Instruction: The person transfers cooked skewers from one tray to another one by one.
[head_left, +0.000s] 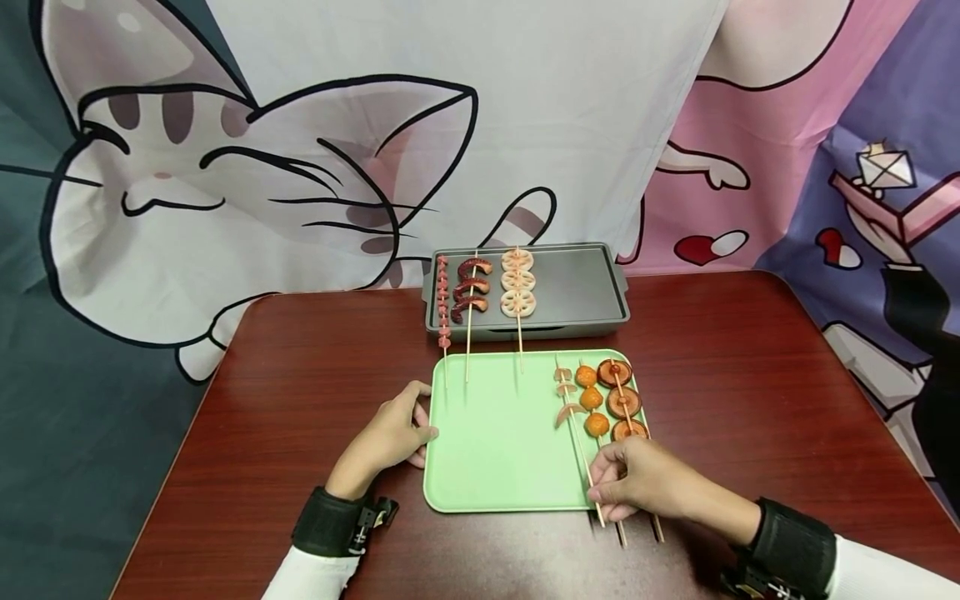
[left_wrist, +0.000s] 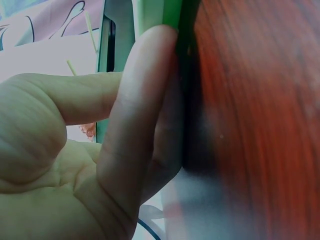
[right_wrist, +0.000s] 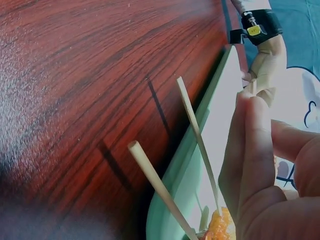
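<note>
A green tray (head_left: 495, 450) lies in the middle of the dark red table (head_left: 300, 375). Three skewers rest on its right side: pink shrimp-like pieces (head_left: 567, 400), orange balls (head_left: 592, 400) and brown mushroom slices (head_left: 622, 402). My right hand (head_left: 606, 487) is at the tray's front right corner and pinches the shrimp skewer's stick. In the right wrist view the other two sticks (right_wrist: 192, 125) lie free beside the fingers (right_wrist: 252, 160). My left hand (head_left: 390, 433) rests on the table, its fingers (left_wrist: 135, 125) lying against the tray's left rim (left_wrist: 170, 15).
Behind the green tray stands a grey baking tray (head_left: 577, 287) with three skewers on its left half: small pink pieces (head_left: 443, 300), dark sausage curls (head_left: 471, 287) and lotus-root slices (head_left: 517, 283). A cartoon cloth hangs behind the table.
</note>
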